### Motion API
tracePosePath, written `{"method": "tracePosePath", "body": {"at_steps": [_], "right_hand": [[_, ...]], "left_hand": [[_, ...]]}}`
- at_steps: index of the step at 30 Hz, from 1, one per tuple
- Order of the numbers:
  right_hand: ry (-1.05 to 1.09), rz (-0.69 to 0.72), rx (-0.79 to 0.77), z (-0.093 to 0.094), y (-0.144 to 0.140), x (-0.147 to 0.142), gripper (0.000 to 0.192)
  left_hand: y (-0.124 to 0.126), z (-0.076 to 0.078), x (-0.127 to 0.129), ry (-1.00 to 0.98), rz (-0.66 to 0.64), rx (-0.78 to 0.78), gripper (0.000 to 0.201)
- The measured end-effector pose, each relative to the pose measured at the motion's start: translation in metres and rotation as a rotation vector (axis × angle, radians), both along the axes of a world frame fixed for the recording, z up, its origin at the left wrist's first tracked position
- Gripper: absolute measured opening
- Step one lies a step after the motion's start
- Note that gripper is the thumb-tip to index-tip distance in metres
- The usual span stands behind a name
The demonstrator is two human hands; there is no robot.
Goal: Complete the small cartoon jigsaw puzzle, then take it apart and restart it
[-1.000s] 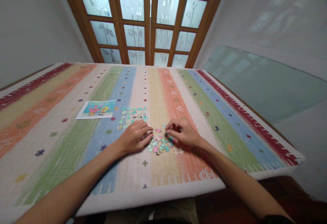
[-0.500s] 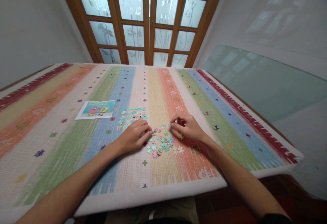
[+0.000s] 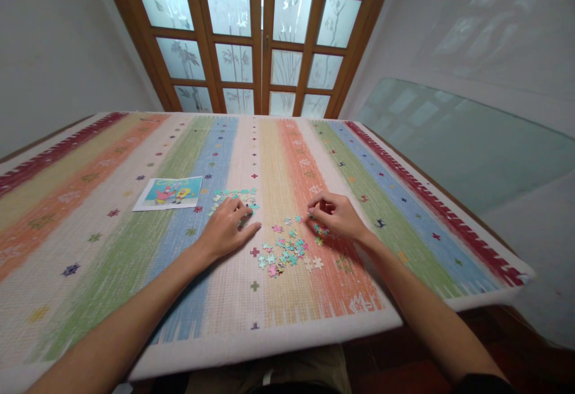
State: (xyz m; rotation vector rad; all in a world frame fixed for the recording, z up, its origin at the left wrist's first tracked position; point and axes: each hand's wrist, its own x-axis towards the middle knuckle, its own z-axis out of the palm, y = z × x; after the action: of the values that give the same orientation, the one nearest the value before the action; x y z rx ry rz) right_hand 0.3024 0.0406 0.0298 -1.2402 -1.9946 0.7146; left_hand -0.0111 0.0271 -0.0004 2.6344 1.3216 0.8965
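Item: small, flat cardboard jigsaw pieces in teal, pink and white [image 3: 285,249], a loose scatter on the worktop [image 3: 314,316], which is covered with a woven cloth striped in green, blue, cream, orange and red. We judge each piece very light, thin and fairly stiff, though it would bend or crease under a hard squeeze. The printed face looks smooth, and a piece lying flat on the weave gives little edge to catch. We would take one by its rim, thumb against forefinger, or slide it first to lift an edge.

Second lot: a patch of mostly teal pieces [image 3: 233,197], lying close together beyond the loose scatter; whether they are joined we cannot tell.

Left hand [image 3: 223,230]: rests palm down at the near edge of the teal patch, fingers [image 3: 242,209] lightly spread and laid on the pieces, holding nothing that we can see.

Right hand [image 3: 338,216]: at the right edge of the loose scatter, fingers [image 3: 317,205] curled inward with the tips drawn together; they seem to pinch a small piece, though it is too small to confirm.

Reference: a rectangular printed picture of cartoon figures on a teal ground, white-bordered [image 3: 169,192], lies flat to the left of the teal patch, apart from both hands.
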Motion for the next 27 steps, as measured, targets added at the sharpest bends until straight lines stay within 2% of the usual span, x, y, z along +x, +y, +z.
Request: {"method": "tracePosePath", "body": {"at_steps": [19, 22, 27], "right_hand": [[0.015, -0.094, 0.059, 0.008, 0.012, 0.022, 0.02], [-0.057, -0.006, -0.006, 0.013, 0.014, 0.033, 0.02], [-0.196, 0.3, -0.3, 0.017, 0.017, 0.048, 0.017]], "left_hand": [[0.003, -0.005, -0.003, -0.004, -0.046, -0.029, 0.018], [0.003, -0.005, -0.004, 0.0, -0.043, -0.023, 0.017], [0.004, -0.005, -0.004, 0.011, -0.038, -0.02, 0.019]]}}
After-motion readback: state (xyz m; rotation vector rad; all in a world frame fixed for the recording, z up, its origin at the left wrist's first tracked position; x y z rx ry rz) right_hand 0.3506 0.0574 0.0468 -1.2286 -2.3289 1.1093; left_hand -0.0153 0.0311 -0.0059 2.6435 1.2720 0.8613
